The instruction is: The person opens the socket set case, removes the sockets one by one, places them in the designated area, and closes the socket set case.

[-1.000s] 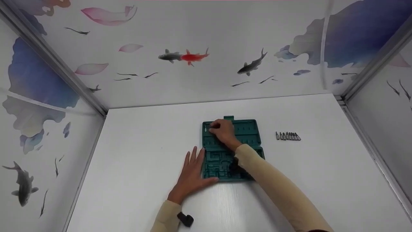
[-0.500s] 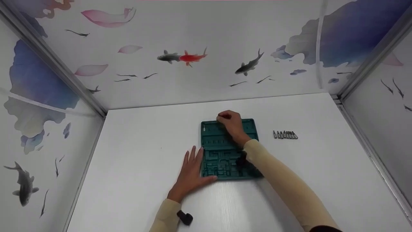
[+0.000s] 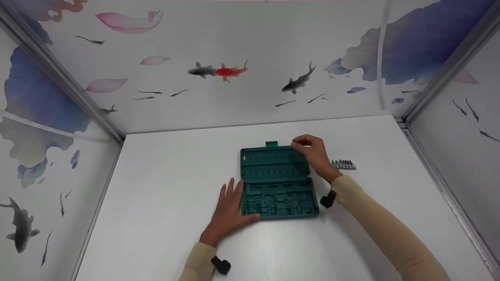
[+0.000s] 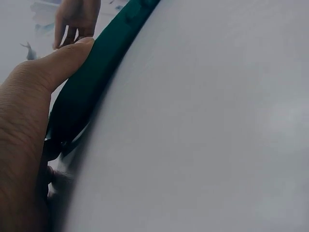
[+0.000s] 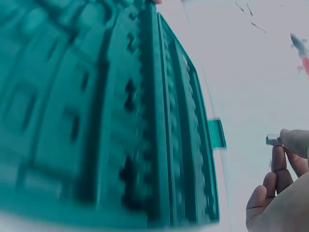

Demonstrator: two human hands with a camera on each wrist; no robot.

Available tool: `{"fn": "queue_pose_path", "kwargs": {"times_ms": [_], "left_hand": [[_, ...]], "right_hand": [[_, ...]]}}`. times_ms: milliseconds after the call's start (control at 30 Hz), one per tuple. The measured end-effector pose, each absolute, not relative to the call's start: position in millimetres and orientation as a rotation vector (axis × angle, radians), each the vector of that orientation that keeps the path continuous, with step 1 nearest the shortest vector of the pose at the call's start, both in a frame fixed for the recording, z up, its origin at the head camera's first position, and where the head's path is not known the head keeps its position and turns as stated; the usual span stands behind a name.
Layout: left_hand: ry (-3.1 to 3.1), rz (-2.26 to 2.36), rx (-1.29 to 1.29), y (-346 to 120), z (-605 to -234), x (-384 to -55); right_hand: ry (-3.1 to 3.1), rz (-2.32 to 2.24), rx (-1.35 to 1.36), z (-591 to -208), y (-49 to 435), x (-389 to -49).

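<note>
An open green plastic tool case (image 3: 275, 179) lies flat with moulded slots in both halves. My left hand (image 3: 228, 218) rests along its left side, fingers straight and thumb against the front edge; the left wrist view shows that thumb (image 4: 67, 63) on the green wall. My right hand (image 3: 314, 154) is above the lid's far right corner. Between thumb and fingers it pinches a small silver screwdriver bit (image 5: 273, 139), partly hidden by the fingertips. Another small bit (image 3: 244, 158) sits in the lid's far left slot.
Just right of the case, a row of several metal bits (image 3: 343, 164) stands on the white table (image 3: 168, 168), partly behind the right wrist. The lid's latch tab (image 3: 272, 144) sticks out at the back. Printed walls enclose the table at back and sides.
My right hand has moved rightward from the lid's left part to its far right corner, uncovering the slots and latch. The left hand stays at the case's left side.
</note>
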State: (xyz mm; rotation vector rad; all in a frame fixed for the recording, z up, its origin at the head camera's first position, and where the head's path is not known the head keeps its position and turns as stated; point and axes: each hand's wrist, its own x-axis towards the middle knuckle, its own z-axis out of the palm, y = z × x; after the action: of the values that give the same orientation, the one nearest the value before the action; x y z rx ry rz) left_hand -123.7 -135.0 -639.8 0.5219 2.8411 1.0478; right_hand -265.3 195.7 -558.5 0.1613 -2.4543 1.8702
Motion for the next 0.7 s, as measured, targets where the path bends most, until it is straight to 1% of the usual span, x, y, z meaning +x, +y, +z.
{"fn": "queue_pose_path", "kwargs": {"times_ms": [400,700], "left_hand": [[2.849,1.028,0.514,-133.6,-642.9,-124.3],[2.848,1.041,0.526,-135.0,-641.3,-123.7]], "right_hand": [[-2.479,1.857,-0.074,-564.0,287.5,-248.6],[-2.611,1.758,-0.264,-569.9,337.6,-236.2]]}}
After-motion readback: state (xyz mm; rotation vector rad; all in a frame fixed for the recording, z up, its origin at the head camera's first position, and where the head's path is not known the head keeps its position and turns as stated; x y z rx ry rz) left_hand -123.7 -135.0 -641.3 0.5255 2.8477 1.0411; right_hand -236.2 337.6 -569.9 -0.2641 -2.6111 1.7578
